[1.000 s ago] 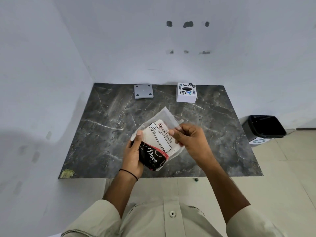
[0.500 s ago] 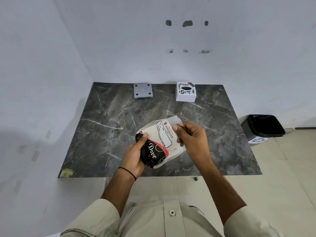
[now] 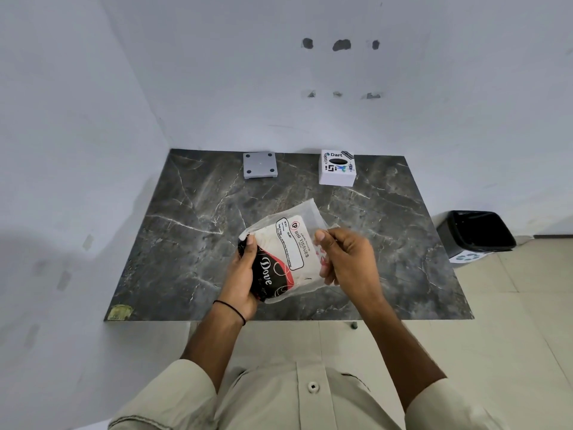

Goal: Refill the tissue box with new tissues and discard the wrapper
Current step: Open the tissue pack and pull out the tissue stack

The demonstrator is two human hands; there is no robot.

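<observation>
A tissue pack in a clear wrapper with black, red and white print is held above the front middle of the dark marble table. My left hand grips its left side, thumb on top. My right hand pinches the wrapper's right edge near the loose clear top flap. A white tissue box with stickers and a dark oval opening stands at the table's back right, well beyond both hands.
A small grey square plate lies at the back middle of the table. A black waste bin stands on the tiled floor to the right of the table. White walls close in the left and back sides.
Both hands stayed on the pack. The pack turned slightly and its loose clear top flap changed shape under my right hand's pinch.
</observation>
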